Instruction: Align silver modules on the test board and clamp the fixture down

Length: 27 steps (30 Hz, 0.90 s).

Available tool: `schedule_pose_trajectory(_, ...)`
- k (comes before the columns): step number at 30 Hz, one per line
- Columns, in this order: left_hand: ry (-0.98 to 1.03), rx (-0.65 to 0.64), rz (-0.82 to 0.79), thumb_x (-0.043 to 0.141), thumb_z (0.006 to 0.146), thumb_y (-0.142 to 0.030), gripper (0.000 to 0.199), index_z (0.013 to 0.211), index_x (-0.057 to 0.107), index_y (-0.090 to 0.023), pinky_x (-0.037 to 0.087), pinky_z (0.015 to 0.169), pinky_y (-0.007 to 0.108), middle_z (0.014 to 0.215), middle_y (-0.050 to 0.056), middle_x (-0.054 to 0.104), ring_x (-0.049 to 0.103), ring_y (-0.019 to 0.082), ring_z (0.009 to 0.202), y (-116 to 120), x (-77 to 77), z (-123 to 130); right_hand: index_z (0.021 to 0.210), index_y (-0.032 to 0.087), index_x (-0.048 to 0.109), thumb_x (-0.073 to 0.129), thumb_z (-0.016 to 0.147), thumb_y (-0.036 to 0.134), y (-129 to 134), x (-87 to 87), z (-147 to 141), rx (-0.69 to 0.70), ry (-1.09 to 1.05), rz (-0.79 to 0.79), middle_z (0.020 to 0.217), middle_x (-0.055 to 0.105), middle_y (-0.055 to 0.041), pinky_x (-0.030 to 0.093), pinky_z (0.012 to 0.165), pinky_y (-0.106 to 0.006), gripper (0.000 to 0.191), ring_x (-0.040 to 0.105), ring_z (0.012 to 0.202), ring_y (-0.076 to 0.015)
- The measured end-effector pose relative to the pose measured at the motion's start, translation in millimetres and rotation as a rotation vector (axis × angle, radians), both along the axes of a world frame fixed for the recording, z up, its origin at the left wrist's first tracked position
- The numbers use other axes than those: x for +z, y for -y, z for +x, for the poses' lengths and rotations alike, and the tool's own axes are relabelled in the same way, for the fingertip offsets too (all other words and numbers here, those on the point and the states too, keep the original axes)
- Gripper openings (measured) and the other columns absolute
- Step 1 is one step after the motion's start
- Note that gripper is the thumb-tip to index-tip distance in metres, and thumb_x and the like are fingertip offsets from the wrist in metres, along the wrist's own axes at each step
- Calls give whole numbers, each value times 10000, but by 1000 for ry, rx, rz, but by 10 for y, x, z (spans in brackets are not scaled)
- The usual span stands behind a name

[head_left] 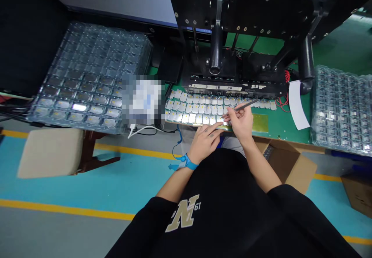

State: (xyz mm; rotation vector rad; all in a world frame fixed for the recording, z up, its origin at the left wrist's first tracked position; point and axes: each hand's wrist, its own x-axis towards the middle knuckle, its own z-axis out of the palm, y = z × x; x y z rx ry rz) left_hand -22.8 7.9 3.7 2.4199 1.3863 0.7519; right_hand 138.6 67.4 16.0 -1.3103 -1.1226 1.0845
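Note:
Rows of small silvery boards with yellow dots lie along the front of the green bench top. My right hand is closed in a pen grip around dark tweezers. Their tip end points down and left at the boards in the front row; the exact contact is too small to make out. My left hand lies at the bench's front edge, fingers stretched toward those same boards and holding nothing visible. A blue wrist strap circles the left wrist. Right of my right hand lies a yellowish flat sheet.
Behind the boards stands a black fixture with lever handles. Stacked clear trays are at left, more trays at right. A white paper strip lies near red wires. Below are a stool and an open carton.

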Motion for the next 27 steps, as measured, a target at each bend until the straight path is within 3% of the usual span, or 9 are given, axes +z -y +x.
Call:
schedule_pose_trajectory(20,16,10,-4,474,995,-200,254,1090,708,-218,441,819,366,1353,8,658,570,208,929,0,-11,12,950,257,426,713,844,467,-17,-12,0,-14,-18,-21,649,664,60,578,521,-248,371,705,578,-153)
schedule_pose_trajectory(27,12,19,-45,423,1009,-235,310,1126,710,-231,436,819,380,1350,49,655,580,219,964,10,-9,21,946,259,424,709,845,476,-21,-26,9,-15,-15,-34,652,671,61,569,505,-239,371,692,549,-145)
